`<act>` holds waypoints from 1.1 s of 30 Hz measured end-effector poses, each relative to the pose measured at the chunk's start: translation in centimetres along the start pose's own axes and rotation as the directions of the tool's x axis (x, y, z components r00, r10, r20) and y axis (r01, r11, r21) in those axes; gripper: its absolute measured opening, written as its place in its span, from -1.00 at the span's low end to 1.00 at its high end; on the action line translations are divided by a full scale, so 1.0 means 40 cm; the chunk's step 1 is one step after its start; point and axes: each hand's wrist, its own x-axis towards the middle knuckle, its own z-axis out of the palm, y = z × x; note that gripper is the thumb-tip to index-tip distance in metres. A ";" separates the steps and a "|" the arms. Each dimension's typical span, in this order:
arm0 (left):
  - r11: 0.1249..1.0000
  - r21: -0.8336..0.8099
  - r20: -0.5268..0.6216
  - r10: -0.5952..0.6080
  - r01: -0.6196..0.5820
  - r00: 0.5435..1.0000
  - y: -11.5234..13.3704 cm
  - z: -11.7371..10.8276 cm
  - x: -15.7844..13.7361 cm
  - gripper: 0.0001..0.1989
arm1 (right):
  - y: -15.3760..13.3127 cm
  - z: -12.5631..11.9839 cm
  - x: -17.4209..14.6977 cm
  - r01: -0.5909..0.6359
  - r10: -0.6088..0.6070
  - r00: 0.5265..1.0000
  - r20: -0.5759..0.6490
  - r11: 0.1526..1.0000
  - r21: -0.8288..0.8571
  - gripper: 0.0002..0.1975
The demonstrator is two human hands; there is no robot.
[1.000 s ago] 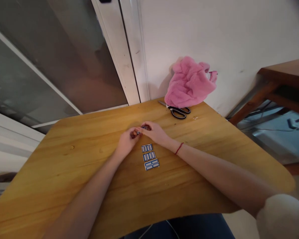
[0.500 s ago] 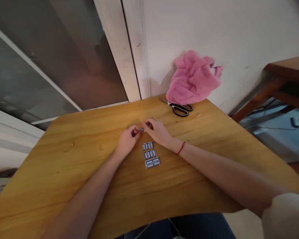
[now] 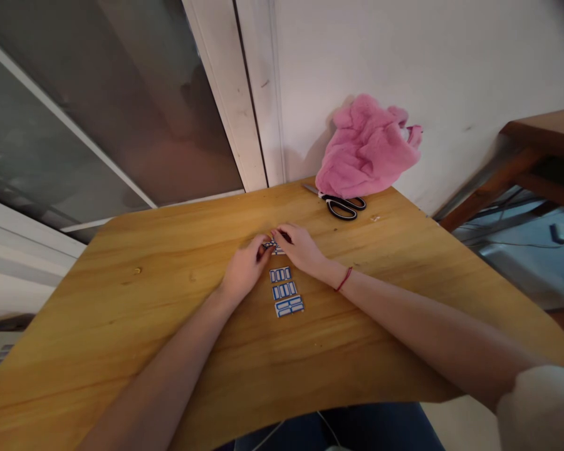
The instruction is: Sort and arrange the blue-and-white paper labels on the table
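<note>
My left hand (image 3: 245, 265) and my right hand (image 3: 301, 248) meet near the middle of the wooden table (image 3: 178, 313). Between their fingertips is a small blue-and-white patterned strip (image 3: 269, 244), partly covered by the fingers. Both hands are closed in a pinch on it. Just under the strip, a white piece with blue lines (image 3: 278, 250) shows in part. Toward me lie three blue-bordered white label pieces in a column: a top one (image 3: 281, 274), a middle one (image 3: 284, 290) and a wider near one (image 3: 289, 305). A red string bracelet (image 3: 343, 279) circles my right wrist.
Black-handled scissors (image 3: 342, 205) lie at the back, their blades partly behind a fluffy pink cloth bundle (image 3: 369, 150) against the wall. A small yellowish scrap (image 3: 138, 270) is at the left, and a pale scrap (image 3: 375, 218) is right of the scissors.
My fingers have drawn closer together around the strip. The white piece with blue lines beneath it shows more now. The view has shifted slightly.
</note>
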 end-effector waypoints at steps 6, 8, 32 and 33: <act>0.995 0.100 0.000 -0.013 0.013 1.000 0.009 -0.003 -0.005 -0.83 | -0.009 0.003 -0.006 -0.037 0.037 0.999 0.033 0.999 -0.020 -0.78; 0.991 0.132 0.001 -0.026 0.026 1.000 0.010 -0.002 -0.005 -0.82 | -0.017 0.002 -0.011 -0.055 0.056 0.998 0.028 0.996 -0.064 -0.78; 0.907 0.420 0.088 -0.074 0.030 0.993 0.035 -0.006 -0.005 -0.74 | -0.008 -0.003 -0.014 -0.056 0.052 0.998 -0.033 0.988 -0.144 -0.88; 0.908 0.419 0.085 -0.073 0.031 0.994 0.034 -0.006 -0.005 -0.75 | -0.008 -0.004 -0.016 -0.063 0.058 0.998 -0.038 0.987 -0.150 -0.87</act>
